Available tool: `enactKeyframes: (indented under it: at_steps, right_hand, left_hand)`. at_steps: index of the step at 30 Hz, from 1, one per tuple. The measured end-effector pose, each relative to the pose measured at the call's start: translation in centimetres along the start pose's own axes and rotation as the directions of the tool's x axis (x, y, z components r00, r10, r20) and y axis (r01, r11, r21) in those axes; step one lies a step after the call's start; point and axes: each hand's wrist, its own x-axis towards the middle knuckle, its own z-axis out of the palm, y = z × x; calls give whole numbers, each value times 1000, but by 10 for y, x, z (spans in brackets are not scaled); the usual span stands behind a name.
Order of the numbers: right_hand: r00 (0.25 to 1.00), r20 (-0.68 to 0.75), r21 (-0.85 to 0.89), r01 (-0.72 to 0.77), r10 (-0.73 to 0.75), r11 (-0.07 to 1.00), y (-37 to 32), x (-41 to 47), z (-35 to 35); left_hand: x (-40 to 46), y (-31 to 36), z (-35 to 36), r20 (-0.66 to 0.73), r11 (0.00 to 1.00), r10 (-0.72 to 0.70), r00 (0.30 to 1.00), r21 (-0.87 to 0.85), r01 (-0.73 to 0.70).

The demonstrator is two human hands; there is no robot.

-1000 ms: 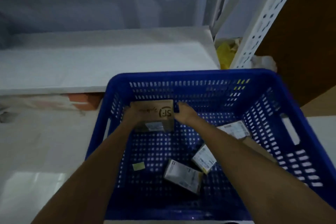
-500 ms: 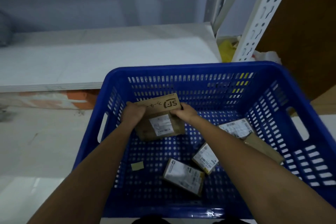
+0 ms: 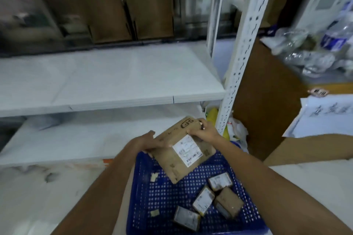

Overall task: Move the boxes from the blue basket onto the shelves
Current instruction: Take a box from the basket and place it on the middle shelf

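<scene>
A brown cardboard box (image 3: 174, 160) with a white label and "SF" print is held tilted above the far edge of the blue basket (image 3: 145, 196). My left hand (image 3: 145, 143) grips its left side and my right hand (image 3: 203, 129) grips its far right corner. Several smaller boxes lie on the basket floor: one at the front (image 3: 187, 217), one upright with a white label (image 3: 203, 200), a brown one (image 3: 229, 204) and a labelled one (image 3: 219, 180). Two white shelves are ahead, an upper one (image 3: 107, 80) and a lower one (image 3: 76, 139).
A white perforated upright (image 3: 240, 49) stands at the shelf's right end. Plastic bags and something yellow (image 3: 235, 129) lie at its foot. Right of it is a brown counter (image 3: 267, 101) with papers (image 3: 324, 118) and plastic bottles (image 3: 324, 44). Brown panels stand behind the upper shelf.
Both hands have lifted the SF box up out of the basket toward the shelves. My view has tilted upward, so the upper shelf and the counter now show.
</scene>
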Motion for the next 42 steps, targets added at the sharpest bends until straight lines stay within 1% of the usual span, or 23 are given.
enactKeyframes:
  at_steps: [2,5,6,8,10,11,16,19,21,24,25,27,29,31,33,35,38,40,42]
  right_hand:
    - [1000,22,17,9,-9,1000,-59,-31,-38]
    - [998,69,32,-3,1,999,-141,-73,-88]
    - [995,100,31,-9,6,999,-167,-85,-104]
    - [986,166,-3,2,-1,1000,-216,-107,-132]
    - [984,176,-40,33,-26,999,-267,-125,-159]
    - [984,170,-61,55,-44,997,-292,-134,-172]
    - [972,205,-224,160,-114,961,-403,-161,-219]
    - [963,188,-299,243,-193,923,-444,-173,-231]
    - [957,143,-311,285,-252,907,-461,-182,-237]
    - [930,24,-323,355,-367,877,-480,-192,-252]
    - [921,-26,-291,365,-389,884,-486,-197,-259]
    - [910,-109,-174,379,-400,909,-499,-210,-275]
    - [914,-133,-80,376,-384,923,-511,-222,-288]
    - [939,-113,-12,325,-324,946,-523,-239,-296]
    - [961,-50,76,274,-271,959,-531,-258,-300]
    - [968,4,225,242,-249,944,-535,-276,-296]
    - [978,48,454,161,-204,876,-537,-295,-272]
    - [977,98,549,104,-188,829,-538,-305,-246]
    - [968,154,613,62,-197,787,-544,-313,-218]
  left_hand:
    - [-52,37,-34,64,1000,23,998,-8,-23]
    - [-127,91,-80,151,1000,21,988,-17,-19]
    - [-152,111,-96,180,1000,11,984,5,-13]
    - [-199,147,-126,226,994,-20,974,112,-6]
    - [-239,180,-153,261,983,-44,964,185,-5]
    - [-258,196,-166,259,984,-50,964,177,4]
    - [-334,255,-212,309,999,-9,951,-33,21]
    - [-361,269,-225,284,981,73,956,-191,-19]
    - [-375,273,-230,267,941,147,952,-333,-52]
    - [-392,278,-237,212,881,230,950,-461,-110]
    - [-399,281,-240,184,856,253,950,-499,-132]
    - [-417,288,-247,132,811,307,943,-555,-187]
    - [-435,296,-255,88,764,374,923,-594,-253]
    - [-453,301,-263,59,711,436,898,-634,-304]
    - [-466,302,-271,20,651,480,877,-678,-341]
    - [-478,300,-279,-35,582,505,862,-724,-371]
    - [-498,292,-285,-138,477,476,868,-789,-387]
    - [-511,287,-286,-240,405,401,884,-820,-406]
    - [-524,285,-282,-311,319,327,893,-853,-414]
